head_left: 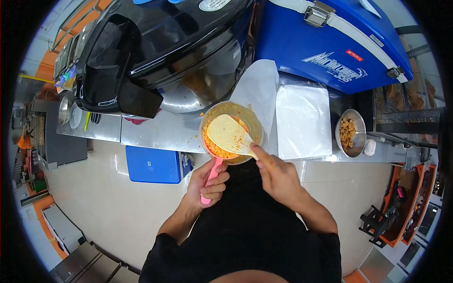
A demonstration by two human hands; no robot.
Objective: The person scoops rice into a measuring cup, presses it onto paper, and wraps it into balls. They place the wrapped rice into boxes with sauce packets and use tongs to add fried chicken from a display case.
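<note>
My left hand (207,183) is wrapped round the pink handle (212,177) of a scoop, whose bowl holds orange-yellow rice (213,144). In my right hand (278,175) is the handle end of a pale yellow rice paddle (227,132), its dimpled blade lying over the scoop. Both tools are at the mouth of a round translucent container (255,129), with rice grains on its inner wall. The paddle hides part of the scoop and the rice. A few grains lie on the metal counter (163,133) to the left.
A large black cooker (188,61) and a blue cooler box (330,42) stand behind. White sheets (303,120) lie right of the container, and a metal bowl of brown pieces (348,134) is further right. A blue box (152,164) is below the counter.
</note>
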